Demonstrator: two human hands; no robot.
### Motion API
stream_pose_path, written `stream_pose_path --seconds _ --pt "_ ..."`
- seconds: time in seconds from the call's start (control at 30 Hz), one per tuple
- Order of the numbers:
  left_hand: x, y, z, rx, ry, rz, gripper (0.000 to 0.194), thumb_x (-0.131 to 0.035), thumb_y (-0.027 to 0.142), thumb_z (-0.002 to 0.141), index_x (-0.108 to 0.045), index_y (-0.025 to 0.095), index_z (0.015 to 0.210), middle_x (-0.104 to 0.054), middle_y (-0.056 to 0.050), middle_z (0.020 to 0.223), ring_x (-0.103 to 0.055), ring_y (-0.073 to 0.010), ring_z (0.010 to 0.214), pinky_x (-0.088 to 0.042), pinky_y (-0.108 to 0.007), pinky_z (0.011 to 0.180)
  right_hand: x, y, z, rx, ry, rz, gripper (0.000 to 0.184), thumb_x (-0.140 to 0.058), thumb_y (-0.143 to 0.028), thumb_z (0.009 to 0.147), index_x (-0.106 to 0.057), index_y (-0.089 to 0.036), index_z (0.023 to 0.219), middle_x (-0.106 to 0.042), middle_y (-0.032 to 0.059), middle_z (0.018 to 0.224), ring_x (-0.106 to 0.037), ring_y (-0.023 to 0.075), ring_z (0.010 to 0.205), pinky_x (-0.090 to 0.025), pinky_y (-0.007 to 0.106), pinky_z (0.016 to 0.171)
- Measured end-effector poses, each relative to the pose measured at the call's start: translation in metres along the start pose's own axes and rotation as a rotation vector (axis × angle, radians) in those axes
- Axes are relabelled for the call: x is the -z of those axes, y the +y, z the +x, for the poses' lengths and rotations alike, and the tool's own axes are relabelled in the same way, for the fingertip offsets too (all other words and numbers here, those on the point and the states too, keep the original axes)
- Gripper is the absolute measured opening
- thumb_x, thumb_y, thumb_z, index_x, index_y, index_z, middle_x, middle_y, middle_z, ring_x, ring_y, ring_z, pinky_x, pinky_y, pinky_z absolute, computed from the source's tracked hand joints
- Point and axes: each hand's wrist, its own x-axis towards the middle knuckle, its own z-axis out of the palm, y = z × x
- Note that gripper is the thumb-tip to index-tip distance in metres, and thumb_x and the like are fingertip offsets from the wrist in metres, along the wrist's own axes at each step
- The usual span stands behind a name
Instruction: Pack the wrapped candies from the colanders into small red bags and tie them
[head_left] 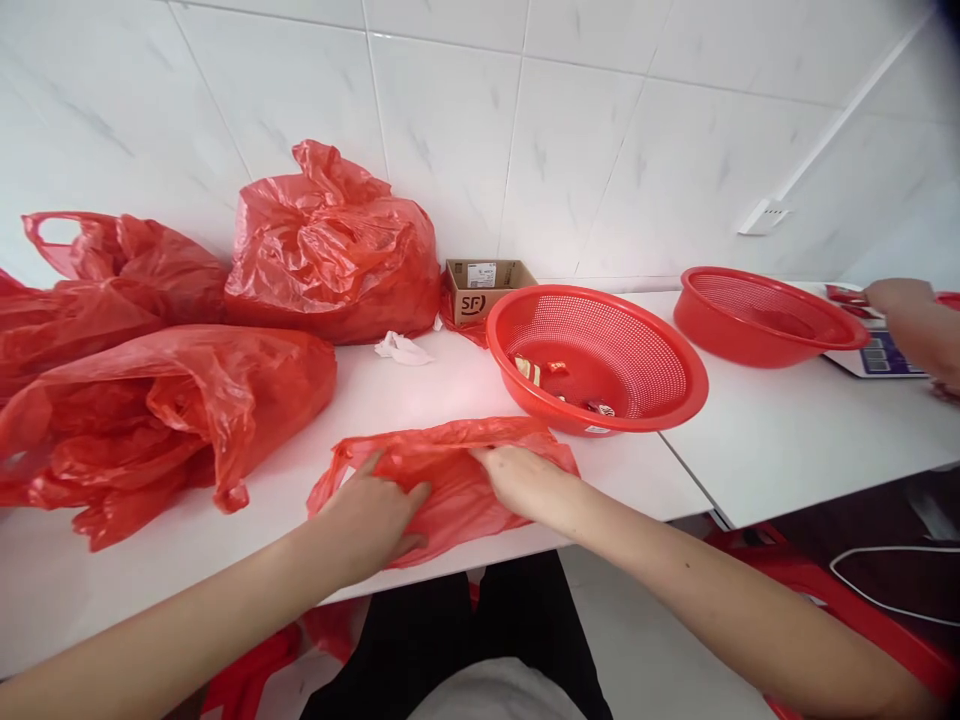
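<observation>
A person's left hand point(369, 520) and right hand point(517, 478) press on a flattened red plastic bag point(442, 490) at the near edge of a white bench point(450, 385), lower center of the frame. The left grip is open, fingers spread on the thin film with nothing pinched. The right hand lies across the bag, but whether its grip has hold of the plastic cannot be told. Just above the bag, a red mesh basket point(570, 420) holds a few wrapped sweets point(555, 380). Bulging red bags point(330, 260) crowd the upper left against a tiled wall point(450, 130), beside a small cardboard box point(480, 290) and a crumpled tissue point(401, 350). A second red basket point(750, 335) sits to the right. At the far right edge, a co-worker's hand point(892, 300) reaches over a digital scale point(877, 355).
</observation>
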Motion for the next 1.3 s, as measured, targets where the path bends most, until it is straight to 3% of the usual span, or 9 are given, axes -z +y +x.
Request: stream_pose_path --seconds 0.23,0.4,0.53,0.6,0.67,0.8,1.0,1.13,1.3 --pt "0.029 -0.019 -0.030 0.140 -0.197 -0.127 0.042 -0.047 0.040 0.092 -0.075 0.019 0.069 -0.071 -0.014 0.070 -0.068 -0.0339 0.071 -0.049 -0.044 0.065 0.024 0.020 0.005 -0.110 -0.065 -0.042 0.050 -0.065 -0.015 0.074 -0.062 -0.014 0.124 -0.071 0.0163 0.111 -0.069 0.0300 0.092 -0.052 0.036 0.071" --pt "0.039 0.000 -0.015 0.117 0.214 -0.046 0.026 -0.049 0.031 0.094 -0.074 0.025 0.101 -0.071 -0.012 0.103 -0.066 -0.0290 0.089 -0.050 -0.041 0.073 0.029 0.013 0.000 -0.014 -0.016 -0.028 0.047 -0.064 -0.005 0.071 -0.066 -0.019 0.115 -0.073 0.0084 0.101 -0.068 0.0226 0.084 -0.046 0.029 0.062" --pt "0.018 0.018 0.010 0.095 0.346 0.112 0.012 -0.070 0.023 0.079 -0.076 0.022 0.090 -0.046 -0.013 0.150 -0.041 -0.0464 0.133 -0.041 -0.059 0.100 0.024 0.012 0.001 0.009 -0.010 -0.004 0.026 -0.060 -0.002 0.074 -0.069 -0.018 0.091 -0.071 0.0056 0.084 -0.065 0.0195 0.069 -0.042 0.028 0.055" --pt "0.007 0.006 0.018 0.177 0.282 0.135 0.023 -0.063 0.013 0.079 -0.075 0.019 0.098 -0.048 -0.016 0.148 -0.049 -0.0449 0.127 -0.044 -0.057 0.098 0.021 0.016 0.001 0.018 -0.060 0.012 0.026 -0.057 -0.001 0.075 -0.068 -0.020 0.089 -0.069 0.0035 0.082 -0.063 0.0176 0.066 -0.038 0.027 0.052" --pt "0.004 -0.019 0.020 0.320 0.243 0.139 0.042 -0.037 0.002 0.086 -0.071 0.016 0.107 -0.061 -0.016 0.129 -0.068 -0.0304 0.097 -0.053 -0.043 0.078 0.020 0.020 -0.002 0.031 -0.114 0.020 0.026 -0.056 0.000 0.073 -0.067 -0.021 0.084 -0.067 0.0028 0.087 -0.062 0.0155 0.065 -0.034 0.025 0.048" --pt "0.020 -0.070 0.014 0.526 0.255 0.118 0.061 -0.013 0.003 0.088 -0.065 0.012 0.118 -0.061 -0.013 0.114 -0.069 -0.0306 0.089 -0.048 -0.035 0.058 0.025 0.023 -0.011 0.075 -0.146 -0.044 0.023 -0.055 0.003 0.071 -0.065 -0.017 0.074 -0.063 0.0058 0.101 -0.060 0.0134 0.068 -0.033 0.025 0.050" --pt "0.022 -0.065 0.012 0.433 0.313 -0.322 0.054 -0.035 0.010 0.079 -0.066 0.024 0.122 -0.067 -0.008 0.112 -0.068 -0.0238 0.092 -0.052 -0.035 0.076 0.038 0.015 -0.019 0.232 -0.007 0.029 0.029 -0.045 0.002 0.083 -0.066 -0.018 0.086 -0.066 0.0047 0.089 -0.060 0.0158 0.076 -0.034 0.026 0.057" --pt "0.016 -0.050 0.007 0.463 0.264 -0.603 0.050 -0.037 0.018 0.079 -0.067 0.018 0.120 -0.070 -0.005 0.090 -0.064 -0.0185 0.063 -0.050 -0.031 0.059 0.037 0.010 -0.011 0.228 0.167 0.024 0.032 -0.039 -0.001 0.089 -0.065 -0.016 0.098 -0.067 0.0054 0.086 -0.060 0.0157 0.075 -0.036 0.027 0.060" --pt "0.002 -0.053 -0.009 0.424 0.224 -0.751 0.048 -0.051 0.042 0.084 -0.065 0.021 0.125 -0.070 -0.008 0.102 -0.068 -0.0244 0.086 -0.054 -0.036 0.076 0.025 0.015 0.005 0.113 -0.030 0.038 0.068 -0.062 -0.010 0.076 -0.048 -0.024 0.141 -0.056 0.0142 0.133 -0.063 0.0276 0.105 -0.046 0.029 0.066"
